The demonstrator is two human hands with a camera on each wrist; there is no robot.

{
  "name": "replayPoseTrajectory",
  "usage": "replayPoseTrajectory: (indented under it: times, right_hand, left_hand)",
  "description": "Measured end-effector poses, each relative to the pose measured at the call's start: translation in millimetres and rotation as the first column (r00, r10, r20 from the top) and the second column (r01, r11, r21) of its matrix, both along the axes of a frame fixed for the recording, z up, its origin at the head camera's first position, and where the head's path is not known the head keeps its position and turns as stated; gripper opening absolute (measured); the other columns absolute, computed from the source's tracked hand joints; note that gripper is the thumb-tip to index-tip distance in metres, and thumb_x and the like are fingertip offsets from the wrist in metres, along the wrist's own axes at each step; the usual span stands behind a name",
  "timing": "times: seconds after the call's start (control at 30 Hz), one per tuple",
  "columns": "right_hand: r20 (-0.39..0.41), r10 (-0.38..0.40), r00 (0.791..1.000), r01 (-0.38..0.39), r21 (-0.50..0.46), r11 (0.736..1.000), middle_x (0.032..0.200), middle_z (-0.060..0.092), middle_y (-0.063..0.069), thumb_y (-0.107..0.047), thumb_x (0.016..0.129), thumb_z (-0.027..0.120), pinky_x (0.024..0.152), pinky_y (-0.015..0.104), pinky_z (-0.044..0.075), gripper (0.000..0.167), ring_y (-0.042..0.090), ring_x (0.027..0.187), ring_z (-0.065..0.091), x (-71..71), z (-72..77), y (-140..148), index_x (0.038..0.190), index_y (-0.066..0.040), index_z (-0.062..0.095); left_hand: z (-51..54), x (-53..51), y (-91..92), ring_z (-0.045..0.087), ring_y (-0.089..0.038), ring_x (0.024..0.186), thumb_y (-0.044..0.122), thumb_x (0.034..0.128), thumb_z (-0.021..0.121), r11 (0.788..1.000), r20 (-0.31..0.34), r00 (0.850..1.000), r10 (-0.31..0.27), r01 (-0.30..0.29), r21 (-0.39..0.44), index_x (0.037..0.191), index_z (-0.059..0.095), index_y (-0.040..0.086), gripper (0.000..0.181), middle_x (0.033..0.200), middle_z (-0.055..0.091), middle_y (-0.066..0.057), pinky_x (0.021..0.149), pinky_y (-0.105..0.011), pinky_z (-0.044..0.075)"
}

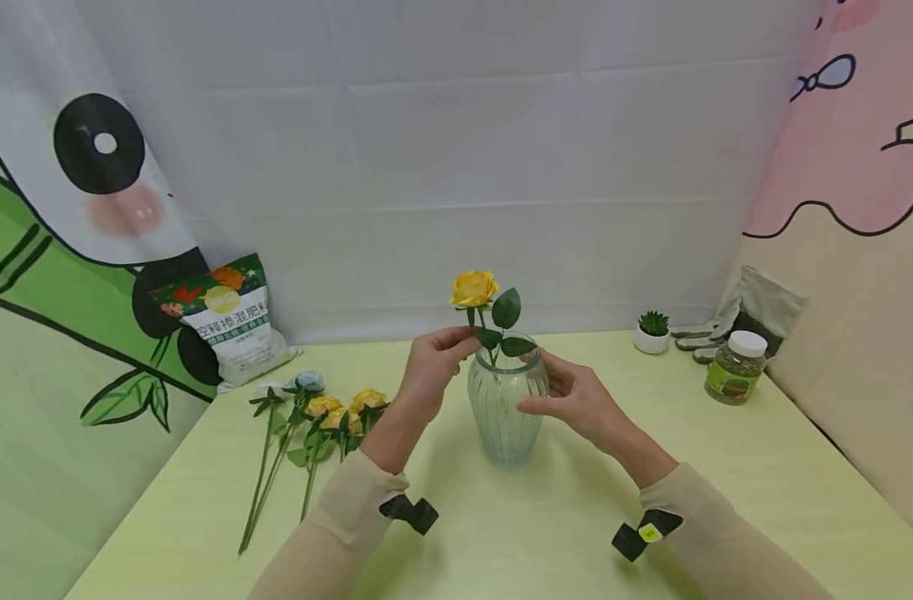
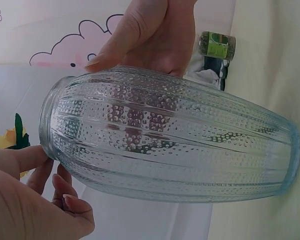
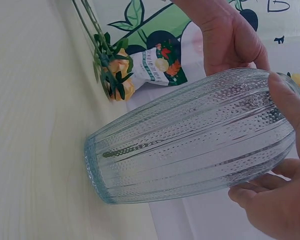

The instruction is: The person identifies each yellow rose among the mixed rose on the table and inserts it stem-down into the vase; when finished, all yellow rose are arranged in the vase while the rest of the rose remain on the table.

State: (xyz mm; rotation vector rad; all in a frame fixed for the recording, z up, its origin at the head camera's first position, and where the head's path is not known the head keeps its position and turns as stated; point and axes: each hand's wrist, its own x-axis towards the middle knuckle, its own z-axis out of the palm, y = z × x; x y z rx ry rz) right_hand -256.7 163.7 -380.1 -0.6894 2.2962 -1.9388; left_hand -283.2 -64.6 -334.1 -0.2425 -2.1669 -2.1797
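A ribbed clear glass vase (image 1: 508, 417) stands upright on the table. One yellow rose (image 1: 474, 289) with green leaves (image 1: 506, 308) stands in it, its bloom leaning left above the rim. My right hand (image 1: 585, 407) grips the vase's right side, thumb in front and fingers behind. At the left of the rim, my left hand (image 1: 432, 372) has its fingertips close to the rose's lower leaf. In the left wrist view a left fingertip (image 2: 40, 154) meets the vase rim (image 2: 46, 117); whether the fingers pinch the stem is hidden.
Left on the table lie several cut flowers, yellow roses (image 1: 343, 412) and pale blue ones (image 1: 309, 382). Behind them leans a fertilizer bag (image 1: 238, 325). At the right stand a small potted succulent (image 1: 653, 332), a lidded jar (image 1: 737, 371) and grey gloves (image 1: 759, 308).
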Motion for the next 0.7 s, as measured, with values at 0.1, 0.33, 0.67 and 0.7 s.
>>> replayPoseTrajectory:
  times: [0.1,0.33,0.67,0.7]
  right_hand:
    - [0.0,0.001,1.0,-0.001,0.002,1.0,0.155,0.041,0.008,-0.022,0.086,0.082,0.105,0.036,0.046,0.087,0.027,0.137,0.046,0.4,-0.1,-0.4,0.157,-0.011,0.033]
    - [-0.007,0.008,1.0,-0.008,-0.014,1.0,0.155,0.04,0.011,-0.02,0.086,0.082,0.106,0.038,0.045,0.088,0.029,0.138,0.045,0.2,-0.2,-0.8,0.157,-0.008,0.031]
    - [0.001,0.008,1.0,-0.008,-0.019,1.0,0.155,0.04,0.015,-0.02,0.085,0.083,0.104,0.035,0.047,0.089,0.029,0.137,0.046,1.2,0.2,-0.7,0.157,-0.01,0.032]
    - [0.001,0.007,1.0,-0.007,-0.019,1.0,0.155,0.04,0.015,-0.021,0.085,0.083,0.104,0.035,0.047,0.089,0.029,0.137,0.046,1.2,0.3,-0.7,0.157,-0.01,0.032]
  left_hand:
    - [-0.1,0.9,-0.3,0.058,-0.015,0.095,0.007,0.0936,0.068,0.999,0.005,1.0,-0.008,0.007,0.031,0.118,0.07,-0.006,0.028,0.107,0.072,-0.005,0.066,-0.023,0.042]
    - [1.8,3.8,-3.1,0.05,-0.014,0.086,0.004,0.0973,0.062,0.994,0.038,0.999,-0.038,0.034,0.105,0.123,0.065,-0.011,0.03,0.125,0.064,-0.012,0.062,-0.02,0.042]
    - [3.1,4.9,-7.6,0.049,-0.01,0.078,0.004,0.099,0.061,0.984,0.049,0.999,-0.023,0.014,0.176,0.124,0.064,-0.012,0.03,0.098,0.067,0.001,0.062,-0.02,0.042]
    - [2.8,5.0,-8.1,0.048,-0.011,0.078,0.004,0.099,0.061,0.984,0.044,0.999,-0.019,0.011,0.176,0.124,0.064,-0.012,0.03,0.098,0.067,0.002,0.062,-0.02,0.042]
